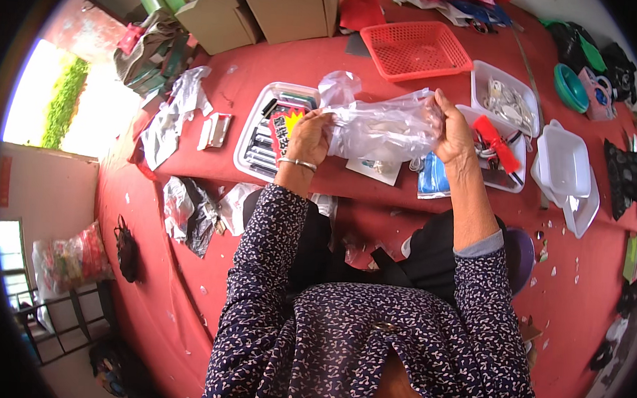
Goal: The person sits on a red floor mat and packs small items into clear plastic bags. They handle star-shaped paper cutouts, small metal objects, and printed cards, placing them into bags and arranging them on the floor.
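Note:
A clear plastic bag (387, 134) is stretched crosswise between my two hands above the red-covered surface. My left hand (308, 139), with a bangle at the wrist, pinches its left end. At the opposite end, my right hand (454, 132) grips the bag's edge between thumb and fingers. Behind the left hand stands a white plastic tub (242, 150) holding several dark, slim items and a red-and-yellow printed card (282, 129). Below the bag lie a white card (366, 174) with small pale pieces on it and a blue packet (435, 180).
A red mesh basket (415, 71) stands at the back, near cardboard boxes (288, 14). To the right are white tubs (527, 127), one with pale cables, another with red items, plus stacked white containers (566, 165) and green bowls (571, 88). Crumpled plastic bags (175, 116) lie left.

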